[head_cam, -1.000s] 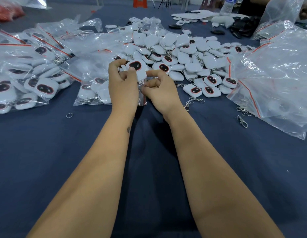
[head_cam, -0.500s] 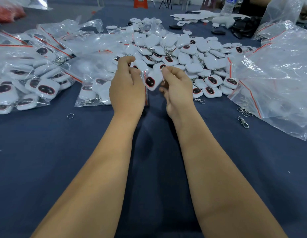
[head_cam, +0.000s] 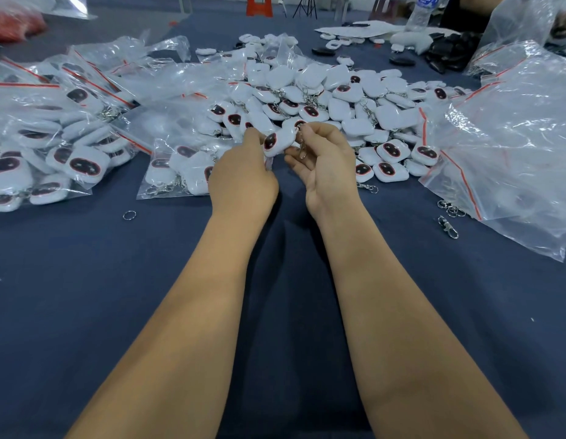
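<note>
A white keychain charm (head_cam: 276,140) with a dark, red-rimmed oval face hangs between my two hands above the blue cloth. My left hand (head_cam: 243,179) pinches its left end. My right hand (head_cam: 326,166) pinches the top of the charm's metal chain, and the silver clasp (head_cam: 302,150) dangles in front of its palm. A small clear bag under my left hand is mostly hidden by that hand. Behind my hands lies a big loose pile of the same white charms (head_cam: 326,99).
Clear zip bags filled with charms (head_cam: 53,144) cover the left side, one more bag (head_cam: 173,172) lies beside my left hand. Crumpled empty bags (head_cam: 513,147) are heaped on the right. A loose ring (head_cam: 129,215) and a clasp (head_cam: 448,228) lie on the blue cloth (head_cam: 85,296).
The charm went from my left fingers, held face up, to hanging between both hands. My right hand turned palm up and now holds the chain, with the clasp dangling.
</note>
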Tool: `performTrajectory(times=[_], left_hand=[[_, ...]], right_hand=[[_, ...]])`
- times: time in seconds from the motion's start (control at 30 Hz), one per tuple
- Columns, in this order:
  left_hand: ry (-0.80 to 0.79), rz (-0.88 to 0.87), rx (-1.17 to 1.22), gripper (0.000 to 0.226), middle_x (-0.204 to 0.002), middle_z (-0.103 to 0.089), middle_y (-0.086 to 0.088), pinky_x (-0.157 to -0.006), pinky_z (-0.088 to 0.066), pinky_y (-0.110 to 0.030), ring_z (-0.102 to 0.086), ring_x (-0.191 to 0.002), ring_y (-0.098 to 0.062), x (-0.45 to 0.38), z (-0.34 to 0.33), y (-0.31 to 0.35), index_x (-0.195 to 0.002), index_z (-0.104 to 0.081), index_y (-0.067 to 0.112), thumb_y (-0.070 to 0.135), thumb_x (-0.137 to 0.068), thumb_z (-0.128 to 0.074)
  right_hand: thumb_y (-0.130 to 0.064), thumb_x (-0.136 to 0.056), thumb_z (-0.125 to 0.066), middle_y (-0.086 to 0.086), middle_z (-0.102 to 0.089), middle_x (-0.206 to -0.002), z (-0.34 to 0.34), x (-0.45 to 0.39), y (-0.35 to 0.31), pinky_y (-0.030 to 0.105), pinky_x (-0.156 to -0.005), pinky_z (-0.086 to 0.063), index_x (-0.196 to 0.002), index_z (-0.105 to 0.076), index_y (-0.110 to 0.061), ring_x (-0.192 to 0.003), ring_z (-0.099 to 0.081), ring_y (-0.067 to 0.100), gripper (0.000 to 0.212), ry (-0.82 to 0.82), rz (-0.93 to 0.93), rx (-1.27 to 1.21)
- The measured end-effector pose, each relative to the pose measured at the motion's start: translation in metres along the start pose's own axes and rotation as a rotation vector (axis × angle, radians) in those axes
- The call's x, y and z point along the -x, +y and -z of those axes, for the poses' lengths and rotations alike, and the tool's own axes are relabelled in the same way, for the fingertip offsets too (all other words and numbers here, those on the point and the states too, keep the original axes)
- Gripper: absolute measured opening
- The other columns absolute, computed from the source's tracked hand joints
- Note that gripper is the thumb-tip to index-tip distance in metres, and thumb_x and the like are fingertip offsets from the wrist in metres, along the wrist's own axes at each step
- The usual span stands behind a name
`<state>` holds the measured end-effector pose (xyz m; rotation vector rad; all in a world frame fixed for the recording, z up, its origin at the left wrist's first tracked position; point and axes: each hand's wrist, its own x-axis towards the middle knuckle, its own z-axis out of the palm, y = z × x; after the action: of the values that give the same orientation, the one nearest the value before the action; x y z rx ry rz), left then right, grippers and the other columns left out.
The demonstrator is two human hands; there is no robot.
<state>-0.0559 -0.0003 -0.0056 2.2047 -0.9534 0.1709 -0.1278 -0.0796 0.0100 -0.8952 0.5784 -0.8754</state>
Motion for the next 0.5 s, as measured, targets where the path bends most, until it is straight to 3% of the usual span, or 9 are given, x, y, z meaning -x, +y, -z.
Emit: performTrajectory(times=[0.13,0.2,0.27,0.37,0.5], left_hand=[[0.066,0.105,0.227,0.040,-0.091,-0.065,-0.002,-0.065,-0.034,-0.030,-0.053,-0.081,-0.021,-0.0017,0.0006,-0.0017,-0.123,-0.049,0.015,0.006,-0.084,-0.050],[0.098,0.160,0.335,0.037,-0.083,-0.062,0.003,-0.060,-0.039,-0.028,-0.056,-0.076,-0.019,-0.0020,0.0006,-0.0012,-0.120,-0.048,0.016,0.008,-0.084,-0.051],[0.128,0.219,0.458,0.036,-0.078,-0.061,0.005,-0.070,-0.051,-0.037,-0.061,-0.075,-0.023,-0.0024,0.0022,0.0002,-0.116,-0.048,0.018,0.008,-0.082,-0.051],[0.186,0.245,0.555,0.032,-0.077,-0.058,0.010,-0.073,-0.054,-0.047,-0.063,-0.075,-0.027,-0.0032,0.0048,0.0029,-0.108,-0.046,0.026,0.009,-0.082,-0.050],[0.233,0.175,0.601,0.028,-0.075,-0.057,0.015,-0.065,-0.050,-0.029,-0.053,-0.064,0.001,-0.0031,0.0059,0.0055,-0.088,-0.050,0.036,0.009,-0.081,-0.053]], right_hand=[[-0.004,-0.098,-0.055,0.004,-0.062,-0.073,-0.0018,0.0013,0.0017,0.027,-0.069,-0.058,-0.085,-0.057,-0.012,-0.065,-0.060,0.016,0.015,-0.048,0.006,-0.038],[-0.004,-0.098,-0.054,0.003,-0.060,-0.071,-0.0035,0.0019,0.0028,0.026,-0.067,-0.057,-0.084,-0.057,-0.012,-0.062,-0.060,0.014,0.016,-0.053,0.007,-0.013],[-0.003,-0.098,-0.054,0.004,-0.060,-0.073,-0.0050,0.0024,0.0040,0.025,-0.064,-0.056,-0.084,-0.056,-0.012,-0.060,-0.058,0.013,0.017,-0.051,0.005,0.009],[-0.004,-0.098,-0.053,0.006,-0.057,-0.076,-0.0066,0.0017,0.0048,0.022,-0.061,-0.055,-0.083,-0.054,-0.013,-0.061,-0.055,0.015,0.018,-0.038,0.004,0.033],[-0.003,-0.098,-0.053,0.006,-0.056,-0.076,-0.0069,0.0015,0.0074,0.022,-0.061,-0.050,-0.083,-0.055,-0.013,-0.061,-0.051,0.014,0.018,-0.077,0.036,0.146]])
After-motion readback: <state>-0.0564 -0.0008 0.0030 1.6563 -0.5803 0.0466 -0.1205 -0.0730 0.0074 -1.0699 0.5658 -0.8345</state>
